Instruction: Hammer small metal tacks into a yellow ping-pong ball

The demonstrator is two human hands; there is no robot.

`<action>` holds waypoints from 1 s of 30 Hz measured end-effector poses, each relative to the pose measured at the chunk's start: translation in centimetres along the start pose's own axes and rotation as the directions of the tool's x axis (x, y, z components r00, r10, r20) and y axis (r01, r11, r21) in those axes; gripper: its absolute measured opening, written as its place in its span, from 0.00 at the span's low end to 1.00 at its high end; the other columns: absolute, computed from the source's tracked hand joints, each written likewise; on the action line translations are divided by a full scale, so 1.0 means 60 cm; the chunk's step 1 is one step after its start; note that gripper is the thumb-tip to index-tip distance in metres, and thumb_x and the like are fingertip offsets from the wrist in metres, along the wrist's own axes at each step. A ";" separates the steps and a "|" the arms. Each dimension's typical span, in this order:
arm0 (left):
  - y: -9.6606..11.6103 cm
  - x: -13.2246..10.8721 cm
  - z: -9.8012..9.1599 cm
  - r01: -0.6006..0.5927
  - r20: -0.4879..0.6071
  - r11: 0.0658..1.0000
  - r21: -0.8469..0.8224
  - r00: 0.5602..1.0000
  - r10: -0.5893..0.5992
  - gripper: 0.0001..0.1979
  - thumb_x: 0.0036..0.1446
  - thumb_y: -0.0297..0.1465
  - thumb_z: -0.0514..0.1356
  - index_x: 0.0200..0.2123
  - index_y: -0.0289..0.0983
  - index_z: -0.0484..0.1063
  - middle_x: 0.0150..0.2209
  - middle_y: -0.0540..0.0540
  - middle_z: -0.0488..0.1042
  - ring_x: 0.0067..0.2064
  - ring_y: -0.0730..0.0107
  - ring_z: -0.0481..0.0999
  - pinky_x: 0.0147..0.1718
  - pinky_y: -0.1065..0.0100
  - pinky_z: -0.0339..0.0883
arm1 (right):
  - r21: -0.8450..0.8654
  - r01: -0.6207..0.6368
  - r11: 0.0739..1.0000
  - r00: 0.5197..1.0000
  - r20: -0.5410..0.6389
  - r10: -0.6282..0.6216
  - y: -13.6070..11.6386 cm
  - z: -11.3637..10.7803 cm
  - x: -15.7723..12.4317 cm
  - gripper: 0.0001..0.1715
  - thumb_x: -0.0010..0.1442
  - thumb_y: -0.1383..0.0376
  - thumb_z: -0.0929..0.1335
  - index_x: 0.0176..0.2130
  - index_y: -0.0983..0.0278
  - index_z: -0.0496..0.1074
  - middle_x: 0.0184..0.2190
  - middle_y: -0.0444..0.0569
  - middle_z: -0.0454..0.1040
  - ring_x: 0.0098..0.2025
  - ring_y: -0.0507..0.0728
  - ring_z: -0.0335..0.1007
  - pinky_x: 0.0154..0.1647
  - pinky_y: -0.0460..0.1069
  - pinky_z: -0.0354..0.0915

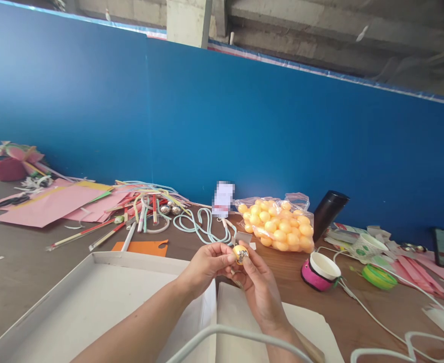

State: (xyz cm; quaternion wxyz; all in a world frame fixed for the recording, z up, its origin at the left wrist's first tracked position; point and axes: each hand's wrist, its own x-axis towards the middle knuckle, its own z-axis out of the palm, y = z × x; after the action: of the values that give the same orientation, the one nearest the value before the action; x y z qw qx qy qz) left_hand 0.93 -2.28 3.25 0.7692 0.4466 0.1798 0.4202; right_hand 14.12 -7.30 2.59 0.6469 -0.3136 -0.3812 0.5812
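Between my two hands is a small yellow-orange ball with a silvery patterned patch on the side toward me. My left hand pinches it from the left with thumb and forefinger. On the other side, my right hand grips it, the thumb resting on the silvery patch. Below the ball, the right fingers are curled and partly hidden. Just behind the hands lies a clear plastic bag full of similar orange balls. A white shallow box lid lies under my left forearm.
A pink-wrapped cup, a green bowl and a black bottle stand at the right. A white cable crosses there. Coiled cord, thin sticks and pink paper lie at the left. A blue partition rises behind.
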 end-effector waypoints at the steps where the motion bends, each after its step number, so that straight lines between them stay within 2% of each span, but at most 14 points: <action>1: 0.000 0.000 0.000 0.004 0.001 1.000 0.000 1.000 -0.004 0.09 0.47 0.31 0.64 0.25 0.32 0.69 0.24 0.48 0.71 0.22 0.79 0.67 0.28 0.71 0.63 | 0.003 -0.001 1.000 1.000 -0.001 0.001 0.000 0.001 0.000 0.25 0.59 0.64 0.66 0.56 0.59 0.62 0.40 0.49 0.74 0.34 0.54 0.70 0.34 0.51 0.67; 30: 0.003 0.000 0.000 0.031 0.006 0.999 0.016 1.000 -0.031 0.11 0.44 0.34 0.65 0.25 0.32 0.70 0.23 0.48 0.71 0.23 0.78 0.67 0.28 0.70 0.64 | -0.040 0.006 0.999 0.999 -0.041 -0.008 -0.003 0.003 -0.003 0.24 0.56 0.62 0.68 0.53 0.58 0.66 0.39 0.49 0.76 0.34 0.56 0.72 0.36 0.52 0.69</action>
State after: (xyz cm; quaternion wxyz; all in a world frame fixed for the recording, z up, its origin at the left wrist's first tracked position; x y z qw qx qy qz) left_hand 0.83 -2.21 3.40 0.7725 0.4513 0.1877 0.4055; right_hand 14.04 -7.52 2.81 0.6504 -0.3370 -0.3804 0.5646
